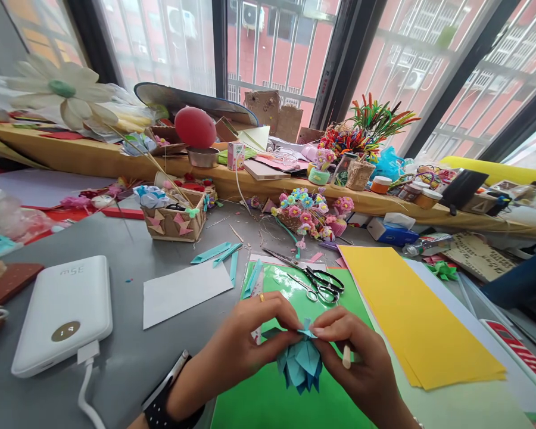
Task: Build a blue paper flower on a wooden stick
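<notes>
A blue folded-paper flower with layered pointed petals hangs between my hands, over a green sheet. My left hand is closed, thumb and forefinger pinching the flower near its top. From the other side my right hand pinches the small paper tip there, also closed. The end of a pale round stick pokes out between the right hand's fingers. Just beyond lie black-handled scissors and a smaller metal pair. Several folded blue paper strips rest further off to the left.
A white card and a white power bank with a cable lie to the left. Yellow paper sheets are on the right. Behind stand a cardboard box, pink and blue crocheted flowers and a cluttered ledge.
</notes>
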The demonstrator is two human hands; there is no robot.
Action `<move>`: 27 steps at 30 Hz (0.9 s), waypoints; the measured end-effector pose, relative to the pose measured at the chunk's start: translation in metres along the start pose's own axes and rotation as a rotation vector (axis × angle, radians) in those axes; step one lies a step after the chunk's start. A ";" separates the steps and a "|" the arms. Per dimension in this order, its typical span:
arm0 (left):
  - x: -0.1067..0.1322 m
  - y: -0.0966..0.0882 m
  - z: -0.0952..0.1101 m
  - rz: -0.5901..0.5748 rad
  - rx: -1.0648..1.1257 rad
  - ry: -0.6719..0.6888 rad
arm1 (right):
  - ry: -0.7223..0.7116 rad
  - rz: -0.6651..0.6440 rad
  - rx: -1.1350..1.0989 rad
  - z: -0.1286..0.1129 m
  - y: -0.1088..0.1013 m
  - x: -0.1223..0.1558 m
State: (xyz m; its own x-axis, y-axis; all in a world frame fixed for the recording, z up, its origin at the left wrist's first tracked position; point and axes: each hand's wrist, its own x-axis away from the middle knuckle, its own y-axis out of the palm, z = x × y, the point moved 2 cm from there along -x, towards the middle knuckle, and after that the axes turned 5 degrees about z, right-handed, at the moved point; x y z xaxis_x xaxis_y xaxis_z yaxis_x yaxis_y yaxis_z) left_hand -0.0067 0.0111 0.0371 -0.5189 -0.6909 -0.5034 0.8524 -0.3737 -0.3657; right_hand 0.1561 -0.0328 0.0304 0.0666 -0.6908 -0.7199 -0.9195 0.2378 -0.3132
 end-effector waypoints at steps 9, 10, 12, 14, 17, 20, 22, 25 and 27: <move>0.000 0.001 -0.001 0.034 -0.055 0.008 | -0.038 -0.017 0.054 0.001 -0.001 -0.002; 0.000 0.001 -0.001 0.038 -0.055 0.010 | -0.033 -0.025 0.062 0.001 -0.001 -0.003; 0.000 0.001 -0.002 0.045 -0.061 0.011 | -0.020 -0.033 0.087 0.002 -0.001 -0.004; 0.000 0.002 -0.002 0.052 -0.073 0.020 | -0.019 -0.031 0.108 0.002 -0.001 -0.004; 0.000 0.002 -0.003 0.068 -0.089 0.039 | -0.039 -0.015 0.112 0.002 -0.001 -0.003; -0.001 0.002 -0.001 0.072 -0.087 0.046 | -0.044 0.000 0.111 0.002 -0.001 -0.001; -0.002 0.002 -0.001 0.056 -0.077 0.022 | -0.047 0.004 0.112 0.002 -0.001 0.000; -0.002 0.001 -0.001 0.012 -0.078 -0.045 | -0.055 0.003 0.120 0.002 0.000 0.000; -0.002 0.001 -0.002 -0.008 -0.092 -0.070 | -0.064 0.003 0.128 0.002 0.000 0.000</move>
State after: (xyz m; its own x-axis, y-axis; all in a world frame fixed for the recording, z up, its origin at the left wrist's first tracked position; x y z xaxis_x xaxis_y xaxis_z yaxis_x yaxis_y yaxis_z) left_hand -0.0051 0.0138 0.0359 -0.5169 -0.7310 -0.4455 0.8372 -0.3232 -0.4411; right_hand 0.1569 -0.0312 0.0290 0.0921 -0.6463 -0.7575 -0.8631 0.3276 -0.3844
